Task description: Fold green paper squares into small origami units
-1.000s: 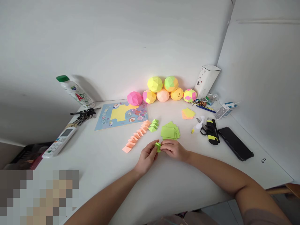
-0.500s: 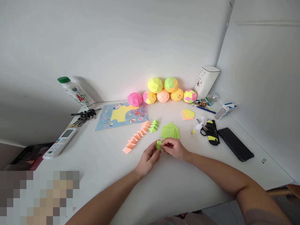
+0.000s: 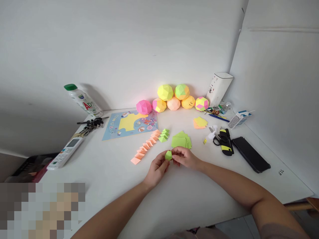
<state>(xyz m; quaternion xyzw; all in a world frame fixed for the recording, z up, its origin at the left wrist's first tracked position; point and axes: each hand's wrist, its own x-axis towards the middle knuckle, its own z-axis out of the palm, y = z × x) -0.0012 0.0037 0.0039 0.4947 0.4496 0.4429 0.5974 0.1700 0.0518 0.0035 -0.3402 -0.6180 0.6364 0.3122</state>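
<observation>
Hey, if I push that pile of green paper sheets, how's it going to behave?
The green paper sheets lie fanned unevenly, so a push would probably slide them apart rather than shift them as one block. They look thin and flat, so each is likely light and bendy.

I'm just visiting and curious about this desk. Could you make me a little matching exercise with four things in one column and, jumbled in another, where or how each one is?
Things:
1. Small folded green paper
2. Loose green sheets
3. Folded peach papers
4. White remote control

Places or states:
A. Lined up in a slanting row
B. Lying near the left edge of the table
C. Held in the fingers of the left hand
D. In an overlapping pile just beyond the right hand

Right pairs: 1-C, 2-D, 3-A, 4-B
</observation>
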